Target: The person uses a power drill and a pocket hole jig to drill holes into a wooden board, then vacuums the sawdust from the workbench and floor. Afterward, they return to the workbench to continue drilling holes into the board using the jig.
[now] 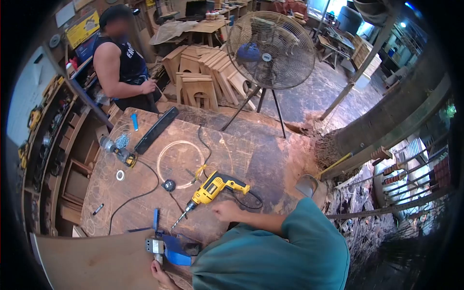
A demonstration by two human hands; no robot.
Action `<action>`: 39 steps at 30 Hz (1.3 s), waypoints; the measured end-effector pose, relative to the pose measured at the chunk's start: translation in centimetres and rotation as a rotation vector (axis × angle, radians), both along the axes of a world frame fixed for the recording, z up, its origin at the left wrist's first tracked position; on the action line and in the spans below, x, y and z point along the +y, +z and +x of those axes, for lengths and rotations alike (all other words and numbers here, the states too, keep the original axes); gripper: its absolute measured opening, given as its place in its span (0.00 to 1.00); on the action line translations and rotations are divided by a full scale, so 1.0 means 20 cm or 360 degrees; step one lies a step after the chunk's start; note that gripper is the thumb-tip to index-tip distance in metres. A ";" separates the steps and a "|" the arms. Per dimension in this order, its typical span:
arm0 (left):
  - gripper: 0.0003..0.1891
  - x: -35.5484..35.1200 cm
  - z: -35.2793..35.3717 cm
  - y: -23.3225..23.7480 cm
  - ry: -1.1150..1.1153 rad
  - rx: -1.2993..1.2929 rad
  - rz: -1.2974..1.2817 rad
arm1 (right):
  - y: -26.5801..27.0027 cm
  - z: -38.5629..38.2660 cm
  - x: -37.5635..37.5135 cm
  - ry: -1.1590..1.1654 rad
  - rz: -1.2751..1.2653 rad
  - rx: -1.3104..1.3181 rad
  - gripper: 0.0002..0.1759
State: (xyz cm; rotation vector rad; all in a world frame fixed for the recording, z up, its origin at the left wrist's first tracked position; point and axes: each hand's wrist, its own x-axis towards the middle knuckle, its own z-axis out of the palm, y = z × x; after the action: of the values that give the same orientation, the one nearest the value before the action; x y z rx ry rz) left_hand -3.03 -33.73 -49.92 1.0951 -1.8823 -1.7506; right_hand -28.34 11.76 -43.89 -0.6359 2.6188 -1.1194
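My left hand [159, 273] is at the bottom of the view, its fingers closed around the lower end of a silver metal drilling jig [155, 245] with small holes. The jig sits against a blue clamp-like piece [177, 251] at the edge of a large brown board [96, 261]. My right hand [227, 211] is curled into a fist just below the yellow corded drill [209, 189]; whether anything is inside it is hidden. A long bit [180, 221] is in the drill's chuck and points toward the blue piece. The drill lies on its side on the wooden workbench [130, 208].
On the bench are a tape measure [168, 185], a tape roll [120, 175], a marker [98, 209], a second power tool [118, 152], a coiled cable ring [181, 164] and a long black bar [156, 129]. A person [121, 58] stands across the bench. A fan [270, 50] stands behind.
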 end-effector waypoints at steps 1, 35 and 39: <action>0.17 0.03 -0.02 0.04 -0.0019 -0.0002 0.0002 | 0.00 0.01 -0.02 -0.0019 0.0002 -0.0002 0.12; 0.25 0.10 -0.07 0.26 -0.0001 -0.0297 0.0504 | 0.07 0.18 -0.78 0.1750 -0.0393 -0.0967 0.25; 0.25 0.12 -0.06 0.17 0.0260 -0.0247 0.0522 | 0.08 0.17 -0.77 0.1682 -0.0479 -0.1129 0.22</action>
State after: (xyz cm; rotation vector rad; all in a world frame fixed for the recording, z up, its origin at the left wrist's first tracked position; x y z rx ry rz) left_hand -4.21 -31.30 -46.60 1.4966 -1.5672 -1.9721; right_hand -25.03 -3.54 -42.20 -1.1891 1.2154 -1.0555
